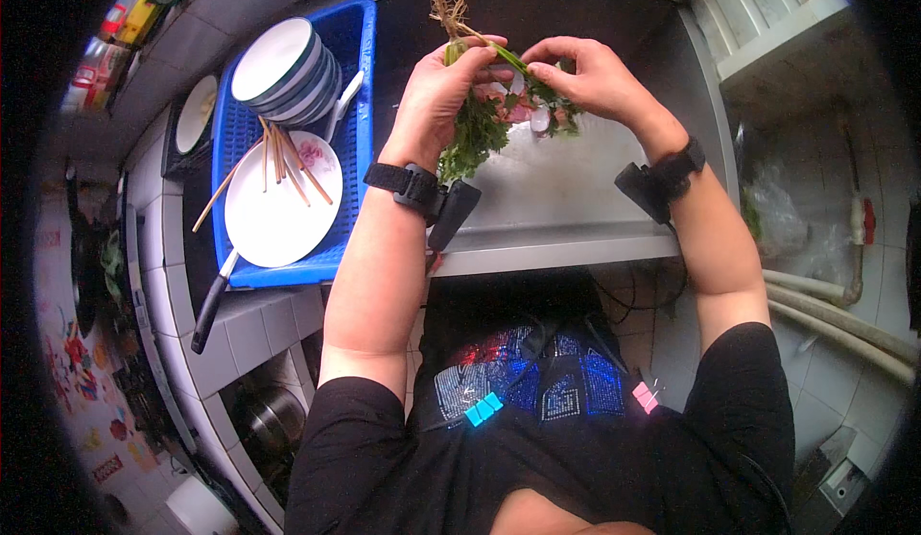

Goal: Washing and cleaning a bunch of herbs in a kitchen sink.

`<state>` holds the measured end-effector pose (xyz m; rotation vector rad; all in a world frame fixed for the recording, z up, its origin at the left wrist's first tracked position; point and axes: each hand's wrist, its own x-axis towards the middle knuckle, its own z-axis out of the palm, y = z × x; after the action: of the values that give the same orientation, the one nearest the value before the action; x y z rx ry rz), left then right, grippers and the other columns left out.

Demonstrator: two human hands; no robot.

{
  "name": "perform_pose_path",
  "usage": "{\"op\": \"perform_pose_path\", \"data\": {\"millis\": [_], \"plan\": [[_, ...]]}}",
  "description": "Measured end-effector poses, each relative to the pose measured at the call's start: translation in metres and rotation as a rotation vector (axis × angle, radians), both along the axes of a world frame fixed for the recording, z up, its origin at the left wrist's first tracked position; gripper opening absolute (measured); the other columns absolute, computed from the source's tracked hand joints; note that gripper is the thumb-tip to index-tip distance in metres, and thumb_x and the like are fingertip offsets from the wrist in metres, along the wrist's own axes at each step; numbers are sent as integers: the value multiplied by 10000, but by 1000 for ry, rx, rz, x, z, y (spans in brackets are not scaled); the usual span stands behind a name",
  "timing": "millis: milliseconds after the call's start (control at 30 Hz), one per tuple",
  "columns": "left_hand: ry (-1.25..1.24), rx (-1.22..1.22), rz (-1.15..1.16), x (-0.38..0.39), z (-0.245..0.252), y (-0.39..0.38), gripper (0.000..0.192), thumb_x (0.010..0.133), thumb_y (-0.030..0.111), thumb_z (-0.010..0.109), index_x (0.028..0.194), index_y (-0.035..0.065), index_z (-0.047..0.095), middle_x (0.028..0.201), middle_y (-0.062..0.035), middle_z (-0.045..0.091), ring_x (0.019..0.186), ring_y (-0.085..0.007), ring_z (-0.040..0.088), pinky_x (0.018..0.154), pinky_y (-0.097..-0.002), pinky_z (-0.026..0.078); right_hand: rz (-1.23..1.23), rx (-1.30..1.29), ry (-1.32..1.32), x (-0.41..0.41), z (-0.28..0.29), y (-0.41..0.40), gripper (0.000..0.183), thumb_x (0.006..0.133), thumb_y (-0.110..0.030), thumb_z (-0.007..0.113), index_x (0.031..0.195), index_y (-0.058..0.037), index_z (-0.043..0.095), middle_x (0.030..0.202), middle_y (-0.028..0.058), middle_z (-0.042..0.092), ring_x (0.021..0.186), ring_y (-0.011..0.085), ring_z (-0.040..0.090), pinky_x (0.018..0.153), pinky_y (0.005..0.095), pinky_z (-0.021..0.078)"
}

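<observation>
My left hand [442, 92] grips a bunch of leafy green herbs [475, 132] that looks like coriander. Its pale, stringy roots [450, 6] stick up above the fingers, and its leaves hang below the palm. Between my two hands stretches one green stem [512, 58]. The thumb and index finger of my right hand [586, 78] pinch that stem near its leafy end. Both hands are above a metal sink [575, 175]. Behind the leaves, partly hidden, lie pinkish pieces and whitish bits [516, 107] that I cannot identify.
At the left, a blue plastic basket [367, 103] holds stacked bowls [277, 63], a white plate [280, 233], chopsticks [277, 157] and a white-handled utensil [345, 103]. A black handle [210, 312] juts over its front edge. Pipes [842, 312] run along the right wall.
</observation>
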<state>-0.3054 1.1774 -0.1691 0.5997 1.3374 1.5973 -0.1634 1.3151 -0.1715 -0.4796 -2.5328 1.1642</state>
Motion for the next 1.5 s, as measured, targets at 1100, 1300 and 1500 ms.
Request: {"op": "perform_pose_path", "data": {"millis": [1100, 1300, 1500], "plan": [[116, -31, -97, -3, -7, -2, 254, 794, 126, 661, 1028, 35, 623, 853, -40, 668, 747, -90, 619, 620, -184, 418, 17, 155, 186, -1, -3, 1, 139, 724, 25, 522, 824, -10, 611, 854, 58, 572, 836, 162, 566, 776, 276, 448], [195, -17, -54, -6, -13, 0, 253, 774, 70, 668, 1009, -11, 614, 856, -76, 664, 767, -127, 627, 698, -231, 481, 41, 122, 210, -1, 2, -6, 102, 743, -122, 632, 814, -56, 668, 839, 87, 602, 792, 218, 608, 744, 310, 477], [318, -70, -74, -4, -13, 3, 235, 765, 48, 668, 980, -33, 617, 843, -83, 663, 744, -129, 628, 696, -238, 490, 68, 216, 173, -3, -5, -6, 171, 722, -180, 712, 815, -47, 661, 813, 87, 605, 735, 206, 611, 668, 296, 487]]}}
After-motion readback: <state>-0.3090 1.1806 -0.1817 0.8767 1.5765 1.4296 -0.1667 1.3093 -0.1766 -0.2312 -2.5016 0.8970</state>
